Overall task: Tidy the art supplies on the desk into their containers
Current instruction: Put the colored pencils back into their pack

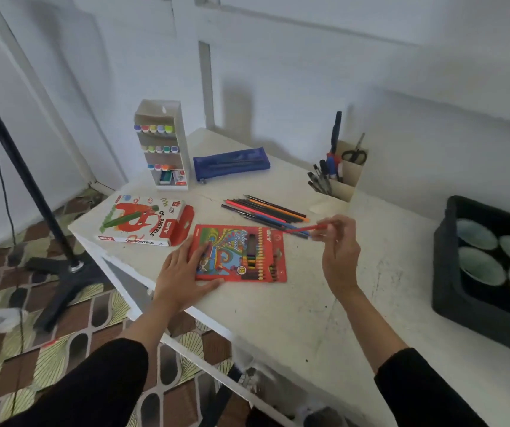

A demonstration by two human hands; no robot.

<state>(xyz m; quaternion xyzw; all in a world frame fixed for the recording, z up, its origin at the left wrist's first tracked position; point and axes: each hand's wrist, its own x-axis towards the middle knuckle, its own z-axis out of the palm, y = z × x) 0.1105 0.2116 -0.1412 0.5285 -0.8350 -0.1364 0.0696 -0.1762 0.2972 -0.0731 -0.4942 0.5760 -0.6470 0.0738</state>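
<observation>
A red colour-pencil box lies flat on the white desk. My left hand rests flat on the box's left end, fingers spread. My right hand hovers just right of the box and pinches a red pencil by its end, the pencil pointing left above the box's upper right corner. Several loose colour pencils lie in a fan behind the box. An oil pastels box with its red flap open sits to the left.
A white marker rack stands at the back left, a blue mesh pencil case beside it. A beige holder with pens and scissors stands at the back. A black tray of green bowls fills the right. A black stand rises beside the desk.
</observation>
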